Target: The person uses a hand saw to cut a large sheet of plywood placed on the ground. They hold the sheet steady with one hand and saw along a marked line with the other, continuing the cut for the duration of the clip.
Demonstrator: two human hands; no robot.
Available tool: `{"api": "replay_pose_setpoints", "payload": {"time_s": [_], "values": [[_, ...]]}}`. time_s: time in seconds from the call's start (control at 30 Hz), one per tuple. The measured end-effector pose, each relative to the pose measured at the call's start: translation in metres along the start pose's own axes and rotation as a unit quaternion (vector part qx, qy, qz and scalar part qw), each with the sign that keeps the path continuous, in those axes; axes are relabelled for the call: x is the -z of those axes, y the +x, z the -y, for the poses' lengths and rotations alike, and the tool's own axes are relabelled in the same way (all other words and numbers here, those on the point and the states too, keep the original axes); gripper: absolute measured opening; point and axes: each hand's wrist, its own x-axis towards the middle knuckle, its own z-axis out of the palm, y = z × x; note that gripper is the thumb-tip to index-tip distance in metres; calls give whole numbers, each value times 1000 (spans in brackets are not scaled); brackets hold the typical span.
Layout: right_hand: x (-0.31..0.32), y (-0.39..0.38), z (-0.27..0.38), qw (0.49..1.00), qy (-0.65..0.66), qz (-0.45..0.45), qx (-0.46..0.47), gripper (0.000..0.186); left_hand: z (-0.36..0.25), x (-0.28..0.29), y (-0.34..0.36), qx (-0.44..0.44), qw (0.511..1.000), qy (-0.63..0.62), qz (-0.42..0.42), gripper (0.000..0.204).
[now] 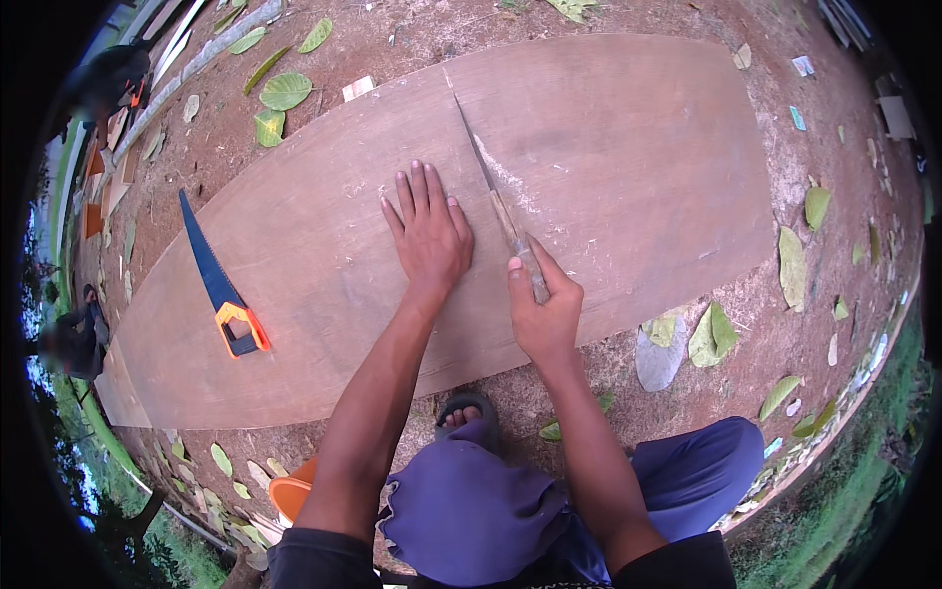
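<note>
Head view: nearest, a sandalled foot (461,417) stands beside the near edge of a large brown board (638,147) lying over reddish ground (746,334). The right grip (546,309) is wrapped round the handle of a long-bladed tool (502,214), its blade slanting away across the board, pale dust (506,176) beside it. The left grip (432,238) rests flat on the board, fingers spread wide. Leftward lies a saw (216,279) with an orange-and-black handle. Past the far edge are a wood block (359,88) and green leaves (286,91)
</note>
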Motion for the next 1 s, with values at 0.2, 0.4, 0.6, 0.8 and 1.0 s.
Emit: {"api": "replay_pose_setpoints", "payload": {"time_s": [0.2, 0.4, 0.6, 0.8, 1.0], "values": [[-2, -7, -4, 999, -3, 11, 35, 41, 6, 1, 5, -10, 999, -27, -18, 58], [5, 3, 4, 999, -18, 16, 44, 40, 39, 25, -2, -8, 997, -82, -9, 56], [19, -43, 19, 998, -59, 5, 15, 43, 64, 25, -5, 30, 998, 44, 16, 64], [90, -138, 54, 995, -73, 26, -62, 42, 57, 35, -10, -12, 996, 66, 65, 80], [30, -30, 29, 996, -79, 10, -25, 41, 45, 30, -6, -26, 994, 81, 72, 85]]}}
